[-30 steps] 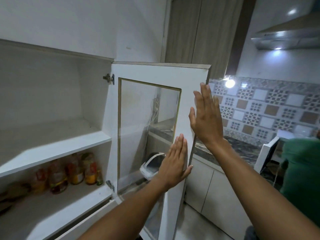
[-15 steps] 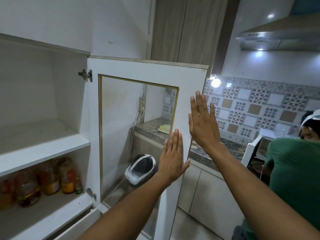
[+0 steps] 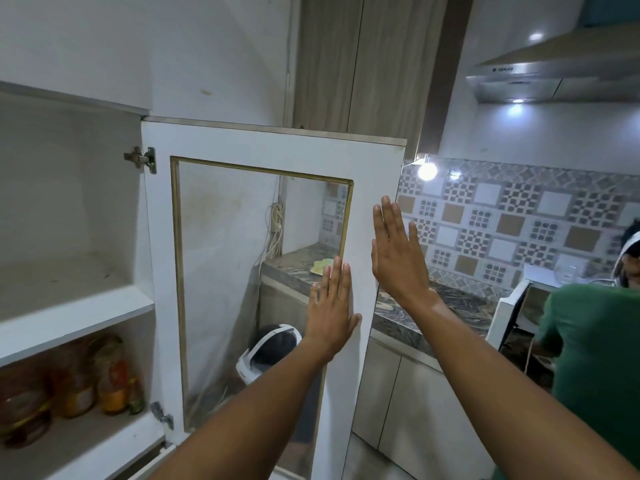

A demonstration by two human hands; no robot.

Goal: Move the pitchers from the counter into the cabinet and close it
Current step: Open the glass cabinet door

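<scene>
The white cabinet [image 3: 69,306] stands open at the left, its upper shelf bare. Its white door [image 3: 273,147] with a glass pane framed in gold hangs out toward me on hinges at its left side. My left hand [image 3: 330,313] lies flat, fingers together and pointing up, on the door's right stile beside the glass. My right hand [image 3: 398,258] is held flat at the door's free right edge; I cannot tell whether it touches. No pitcher is in view.
Several bottles and jars [image 3: 69,386] stand on the cabinet's lower shelf. Behind the door runs a marble counter [image 3: 460,306] under patterned tiles. A person in a green shirt [image 3: 595,362] stands at the right by an open white appliance [image 3: 509,306]. A range hood [image 3: 554,71] hangs above.
The view has shifted so the cabinet and door sit further left and the door faces me more squarely. Both hands stay flat at the door's right side. The person in green has come further into view.
</scene>
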